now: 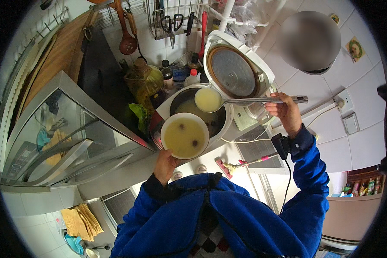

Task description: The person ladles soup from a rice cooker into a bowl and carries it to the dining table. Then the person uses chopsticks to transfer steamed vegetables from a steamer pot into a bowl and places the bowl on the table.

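My left hand [165, 166] holds a white bowl [161, 138] by its near edge. In the bowl is pale yellow porridge [177, 140] with two dark round pieces, perhaps dates. My right hand [287, 111] grips the handle of a metal ladle [245, 100], whose cup is full of the same porridge. The ladle's cup hangs over the inner pot [182, 96] of a rice cooker, just beyond the bowl. More porridge lies low in that pot, partly hidden by bowl and ladle. The cooker's white lid [264, 66] stands raised behind the ladle.
A microwave oven [67, 138] with a reflective door stands left. Behind the cooker are a soy sauce bottle [167, 75], a red-capped bottle [193, 77] and hanging scissors [172, 27]. A scale [244, 117] and a cable [245, 141] lie right. A mop [225, 167] is on the floor.
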A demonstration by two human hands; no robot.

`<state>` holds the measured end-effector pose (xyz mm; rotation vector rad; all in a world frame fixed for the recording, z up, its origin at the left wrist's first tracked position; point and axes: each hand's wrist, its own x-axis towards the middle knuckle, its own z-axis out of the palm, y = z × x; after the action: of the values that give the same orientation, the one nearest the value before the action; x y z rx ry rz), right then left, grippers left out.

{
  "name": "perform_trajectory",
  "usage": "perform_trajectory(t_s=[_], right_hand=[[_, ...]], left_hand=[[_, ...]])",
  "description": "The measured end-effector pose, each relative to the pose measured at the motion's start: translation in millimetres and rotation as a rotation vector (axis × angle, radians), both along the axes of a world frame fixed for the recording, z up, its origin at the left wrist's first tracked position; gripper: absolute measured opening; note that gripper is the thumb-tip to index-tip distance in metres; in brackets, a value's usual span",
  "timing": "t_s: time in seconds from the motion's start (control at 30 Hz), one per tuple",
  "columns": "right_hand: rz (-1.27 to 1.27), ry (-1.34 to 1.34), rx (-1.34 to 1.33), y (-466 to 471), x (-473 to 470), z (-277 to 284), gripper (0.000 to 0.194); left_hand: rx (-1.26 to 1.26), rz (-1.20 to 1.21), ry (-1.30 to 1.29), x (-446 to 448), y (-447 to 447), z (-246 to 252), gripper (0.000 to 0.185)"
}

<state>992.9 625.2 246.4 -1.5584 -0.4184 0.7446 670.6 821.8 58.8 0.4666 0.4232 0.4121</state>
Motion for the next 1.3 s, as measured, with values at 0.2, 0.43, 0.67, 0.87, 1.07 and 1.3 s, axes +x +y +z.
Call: perform_trajectory(t_s=[0.2, 0.43, 0.67, 0.87, 1.07, 1.3], right_hand=[[0.020, 0.014, 0.042, -0.9, -7.8, 26.9, 0.041], [0.061, 0.074, 0.058, -7.4, -28.8, 24.7, 0.041], [0.088, -0.252, 0.045, -15.7, -79.9, 4.3, 0.039], [0.681, -1.280, 0.192, -35.3, -88.3, 21.3, 0.019], [0.413, -1.157, 0.282, -40.2, -96.2, 0.6, 0.021], [-0.054, -0.380, 0.135, -31.9, -58.8, -16.7, 0.036]], left_hand=[[0.063, -0.029, -0.048, 16.4, 1.9, 8.7, 0.046], [0.081, -0.036, -0.047, 35.7, 3.5, 17.0, 0.050], [0.102, -0.024, 0.018, 43.9, 8.1, 5.3, 0.046], [0.080, -0.031, 0.022, 39.4, 12.0, 6.7, 0.046], [0.065, 0.002, -0.046, 32.4, 6.2, 18.4, 0.045], [0.345, 0.043, 0.336, -8.7, 4.1, -7.1, 0.044]])
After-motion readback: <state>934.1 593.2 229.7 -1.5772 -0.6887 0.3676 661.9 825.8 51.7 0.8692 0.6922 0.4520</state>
